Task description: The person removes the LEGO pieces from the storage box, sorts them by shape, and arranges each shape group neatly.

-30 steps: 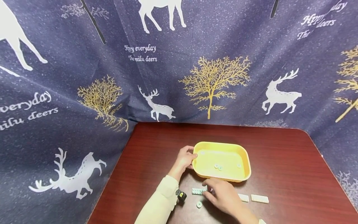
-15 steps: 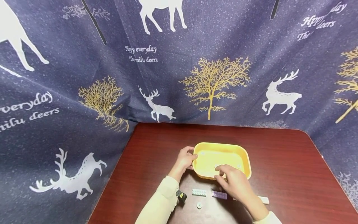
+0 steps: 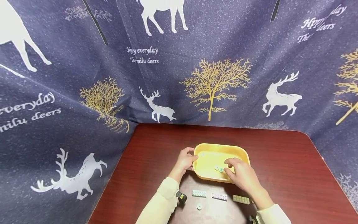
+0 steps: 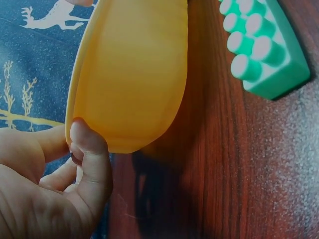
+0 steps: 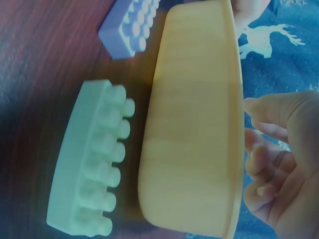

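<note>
Head view: The left hand (image 3: 184,160) grips the left end of the yellow tub (image 3: 208,165), thumb over the rim, remaining fingers outside the wall. Tub sits upright on the dark red table (image 3: 282,165). The right hand (image 3: 242,175) is over the tub's right part; thumb and forefinger stand apart, a gap visible between their tips. Two small discs (image 3: 219,169) lie side by side on the tub floor, just beside the right thumb. A paler disc (image 3: 203,154) lies near the far left corner. On the near side of the tub, three studded bricks form a loose row, apart from each other: mint green brick (image 3: 199,193), purple brick (image 3: 219,196), pale yellow-green brick (image 3: 241,199). A round piece (image 3: 199,206) lies on the table just below the mint green one. Both forearms wear cream sleeves (image 3: 156,203). Behind the table hangs a blue cloth (image 3: 167,74) printed with deer and trees.

Left wrist view: Left thumb is pressed on the tub's rim; grip clamped there. Mint green brick is studs-up, well apart from the hand.

Right wrist view: Tub's outer wall fills the centre. Right hand is beyond the rim, lower fingers bent. Cannot tell from here whether the fingertips touch anything.
</note>
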Demonstrator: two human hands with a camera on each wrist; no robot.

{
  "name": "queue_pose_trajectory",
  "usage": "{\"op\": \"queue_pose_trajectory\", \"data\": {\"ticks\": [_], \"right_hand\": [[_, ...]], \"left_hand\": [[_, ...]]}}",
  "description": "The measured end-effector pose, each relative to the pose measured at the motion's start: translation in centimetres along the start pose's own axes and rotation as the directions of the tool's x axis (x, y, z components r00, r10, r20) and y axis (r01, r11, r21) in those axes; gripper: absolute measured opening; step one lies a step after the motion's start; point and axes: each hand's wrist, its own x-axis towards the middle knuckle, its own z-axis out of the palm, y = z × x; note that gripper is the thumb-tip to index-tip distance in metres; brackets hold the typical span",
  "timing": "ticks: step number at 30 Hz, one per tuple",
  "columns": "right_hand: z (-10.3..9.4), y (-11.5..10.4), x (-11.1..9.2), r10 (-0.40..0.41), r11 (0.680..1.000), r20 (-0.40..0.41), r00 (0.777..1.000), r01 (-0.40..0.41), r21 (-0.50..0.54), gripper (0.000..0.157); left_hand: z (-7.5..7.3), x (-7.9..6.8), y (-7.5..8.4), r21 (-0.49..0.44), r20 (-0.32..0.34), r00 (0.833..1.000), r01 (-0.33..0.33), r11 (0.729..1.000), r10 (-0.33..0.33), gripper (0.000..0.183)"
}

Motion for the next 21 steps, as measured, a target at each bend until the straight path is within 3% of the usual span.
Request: {"op": "queue_pose_trajectory", "data": {"ticks": [21], "right_hand": [[1.1, 2.3, 1.2, 0.133, 0.984, 0.036, 0.990, -0.128, -0.128, 0.025]], "left_hand": [[0.0, 0.2, -0.1, 0.021, -0.004, 1.000, 0.001, 1.000, -0.001, 0.041]]}}
